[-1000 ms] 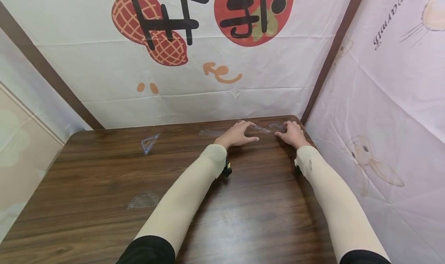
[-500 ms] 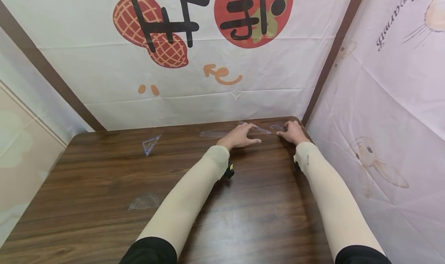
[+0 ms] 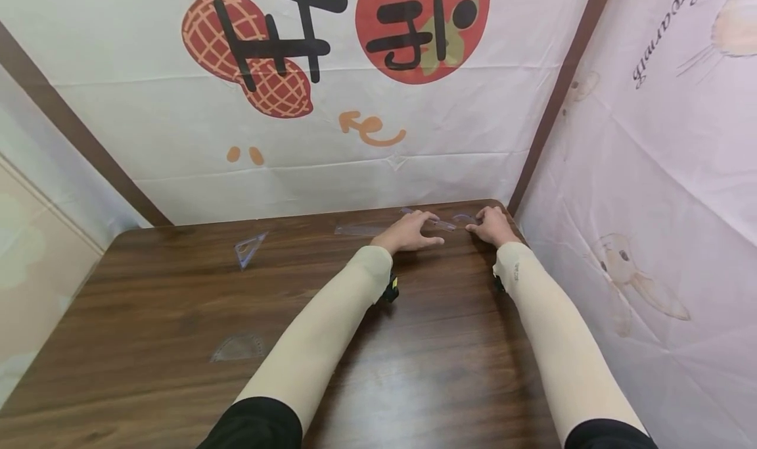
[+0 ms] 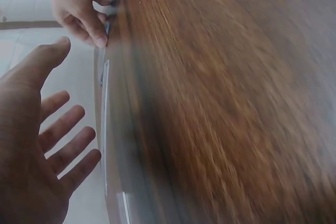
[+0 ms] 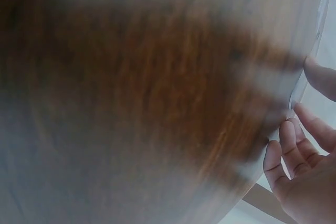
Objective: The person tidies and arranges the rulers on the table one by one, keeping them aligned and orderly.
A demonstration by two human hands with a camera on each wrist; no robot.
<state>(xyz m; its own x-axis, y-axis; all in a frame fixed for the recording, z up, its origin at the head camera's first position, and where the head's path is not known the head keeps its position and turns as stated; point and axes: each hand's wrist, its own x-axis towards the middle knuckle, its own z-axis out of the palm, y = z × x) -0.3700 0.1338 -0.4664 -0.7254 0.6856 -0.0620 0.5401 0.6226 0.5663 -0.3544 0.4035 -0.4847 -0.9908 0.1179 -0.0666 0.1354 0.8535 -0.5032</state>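
Dark wood tabletop (image 3: 414, 370) catching glare.
Left hand (image 3: 408, 232) hovering wide, gripping nothing; right hand (image 3: 495, 227) touching protractor (image 3: 464, 218) near far corner, pinch unclear. Outward pressure could be sending the thin plastic over the edge.

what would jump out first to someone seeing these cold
Probably the large red peanut print and round red print on the white backdrop behind the table. Next, near the table's far edge, the spread left hand and the right hand by a small protractor.
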